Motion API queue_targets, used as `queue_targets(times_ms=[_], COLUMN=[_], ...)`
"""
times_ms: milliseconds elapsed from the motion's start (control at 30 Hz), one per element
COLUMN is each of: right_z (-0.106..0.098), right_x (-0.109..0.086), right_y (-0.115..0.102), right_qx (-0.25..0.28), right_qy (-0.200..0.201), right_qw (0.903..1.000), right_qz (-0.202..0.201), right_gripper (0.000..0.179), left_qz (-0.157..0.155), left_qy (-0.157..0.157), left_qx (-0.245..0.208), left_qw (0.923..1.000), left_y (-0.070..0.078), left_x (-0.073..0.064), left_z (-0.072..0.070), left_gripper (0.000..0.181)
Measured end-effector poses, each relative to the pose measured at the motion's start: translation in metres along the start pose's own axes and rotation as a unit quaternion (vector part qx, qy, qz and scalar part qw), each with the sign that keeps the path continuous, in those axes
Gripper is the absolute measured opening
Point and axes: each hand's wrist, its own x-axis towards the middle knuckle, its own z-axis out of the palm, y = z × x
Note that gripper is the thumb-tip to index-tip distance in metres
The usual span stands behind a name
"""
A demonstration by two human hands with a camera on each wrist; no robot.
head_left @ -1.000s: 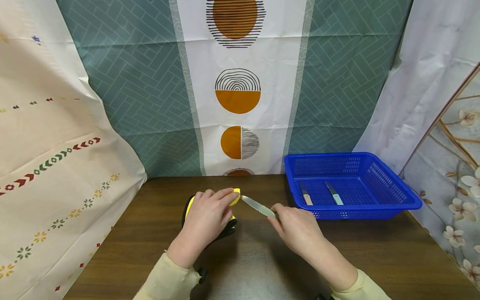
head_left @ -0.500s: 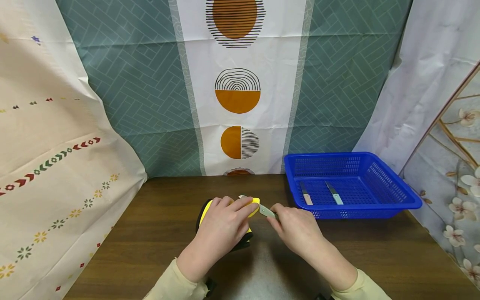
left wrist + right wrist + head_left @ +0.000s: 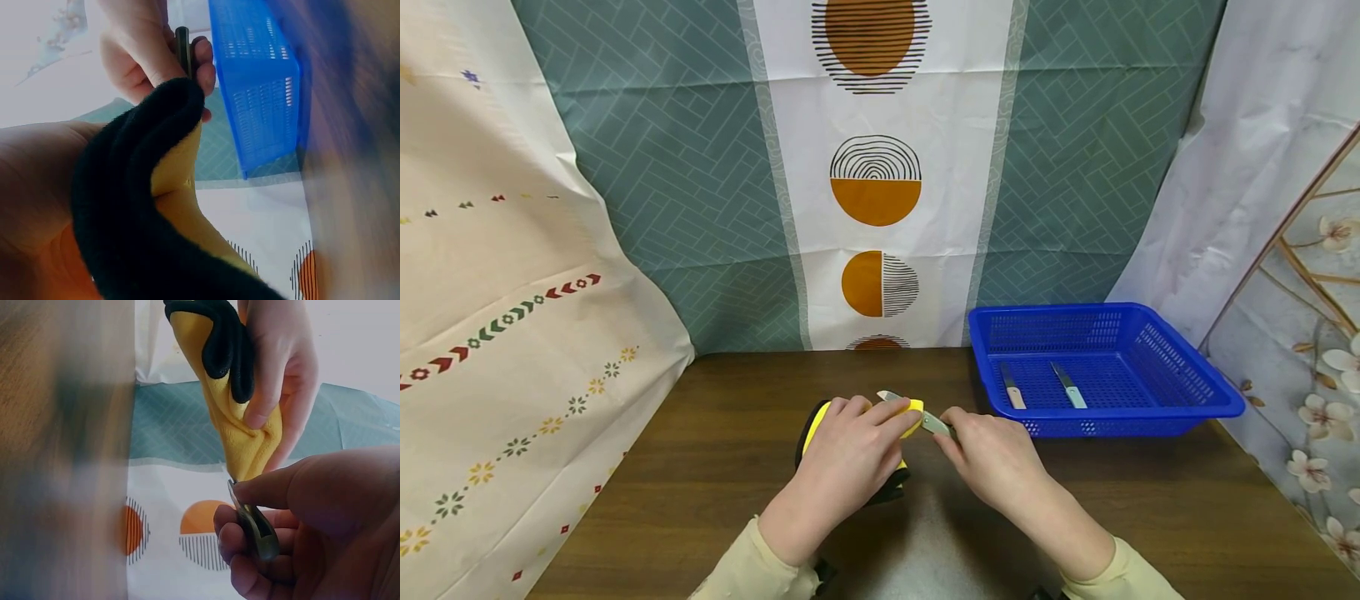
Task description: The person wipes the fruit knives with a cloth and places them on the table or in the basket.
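Observation:
My right hand (image 3: 996,458) grips a folding knife (image 3: 936,423) by its pale green handle, which has a slot along it in the right wrist view. The blade points left, and its tip shows beyond the left fingers in the head view. A yellow cloth (image 3: 219,419) with thick black edging is folded over the blade, covering most of it. My left hand (image 3: 846,462) pinches the cloth around the blade, fingers on top, close to the handle. The rest of the cloth hangs bunched under the left palm, partly hidden by the hand.
A blue perforated basket (image 3: 1157,412) stands on the brown wooden table (image 3: 700,467) at the back right. Inside lie a knife with a pink handle (image 3: 1015,397) and another with a pale blue handle (image 3: 1075,397). Patterned curtains (image 3: 722,208) hang behind and at both sides.
My left hand has moved right with the cloth, from the blade's tip along the blade to near the handle. The right hand and knife have stayed in place.

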Motion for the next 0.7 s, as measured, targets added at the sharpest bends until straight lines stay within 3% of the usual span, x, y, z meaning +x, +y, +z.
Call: queue_targets(times_ms=[367,700], right_z=[0.000,0.000], right_x=[-0.002,0.000], right_y=[-0.001,0.000], right_qx=[-0.007,0.000], right_qy=[0.016,0.005], right_qw=[0.9998,1.0000], right_qz=[-0.012,-0.001], right_gripper=[0.016,0.015], left_qz=[-0.016,-0.038], left_qy=[0.030,0.020], left_qx=[-0.001,0.005], left_qw=[0.9994,0.9991], left_y=[-0.013,-0.027], left_x=[-0.002,-0.005], left_z=[0.003,0.003], left_gripper=[0.038,0.038])
